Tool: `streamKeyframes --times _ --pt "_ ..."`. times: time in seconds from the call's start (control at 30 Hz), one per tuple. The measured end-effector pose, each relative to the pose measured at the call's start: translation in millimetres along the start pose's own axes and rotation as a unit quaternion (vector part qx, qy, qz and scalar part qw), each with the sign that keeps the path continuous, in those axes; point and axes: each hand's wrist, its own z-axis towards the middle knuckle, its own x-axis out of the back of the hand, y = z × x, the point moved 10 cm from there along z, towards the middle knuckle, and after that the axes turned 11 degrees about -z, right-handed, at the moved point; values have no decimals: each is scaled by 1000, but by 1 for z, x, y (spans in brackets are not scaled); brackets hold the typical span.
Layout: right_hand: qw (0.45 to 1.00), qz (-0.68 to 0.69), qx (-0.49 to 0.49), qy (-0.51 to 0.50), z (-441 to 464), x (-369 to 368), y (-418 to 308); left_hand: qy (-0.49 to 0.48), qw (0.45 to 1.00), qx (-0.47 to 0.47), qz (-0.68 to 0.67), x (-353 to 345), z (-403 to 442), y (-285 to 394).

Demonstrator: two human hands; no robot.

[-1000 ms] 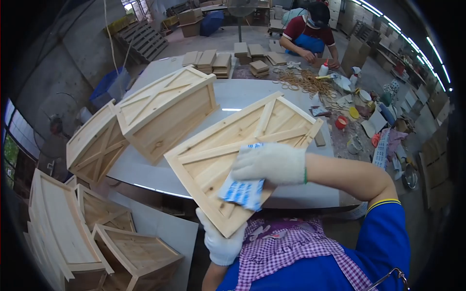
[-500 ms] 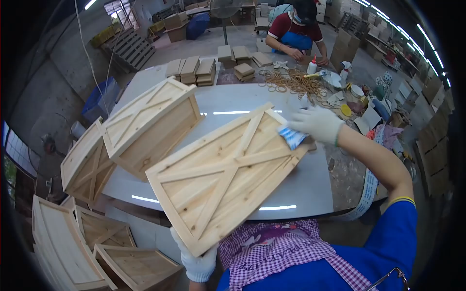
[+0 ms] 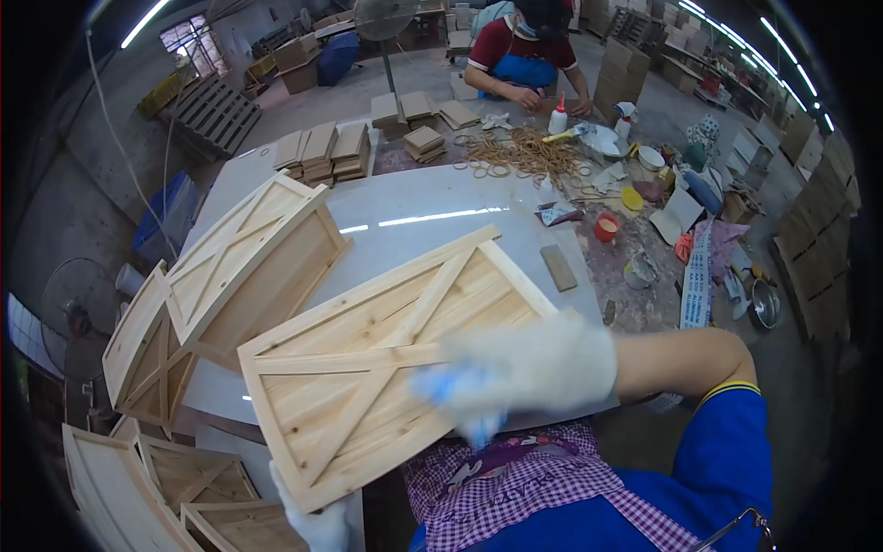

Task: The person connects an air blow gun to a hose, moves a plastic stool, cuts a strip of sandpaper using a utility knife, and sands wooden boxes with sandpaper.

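A pale wooden panel with a raised frame and X-shaped trim lies tilted across the table's near side; whether a box body sits behind it is hidden. My gloved left hand grips its lower left corner, the fingers partly out of sight. Over the panel's right half, my gloved right hand is blurred by motion. Closed in it is a crumpled blue-and-white cloth, against or just above the wood.
X-trimmed wooden boxes stand at left, with more boxes below. Behind are stacked wooden boards, rubber bands, a white bottle and a red cup. A co-worker sits across the table.
My right hand has swept the cloth from the panel's upper right corner down and left across its face. The panel and my left hand appear slightly lower and farther left as the view shifted.
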Motion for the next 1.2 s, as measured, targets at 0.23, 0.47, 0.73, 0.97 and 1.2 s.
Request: streamKeyframes --times 0.23,0.47,0.73,0.97,1.2 --pt "895 -351 -269 51 -91 -4 182 -141 965 -34 219 -3 27 76" --pt "924 -278 -153 212 -54 -33 180 -300 869 -182 350 -154 110 147" --pt "939 -322 -98 68 -124 -98 231 -427 764 -279 396 -254 127 100" --pt "914 -290 -114 258 -69 -64 191 -429 782 -235 385 -259 132 95" --pt "896 -423 -88 102 -125 -105 225 -438 787 -204 383 -257 133 95"
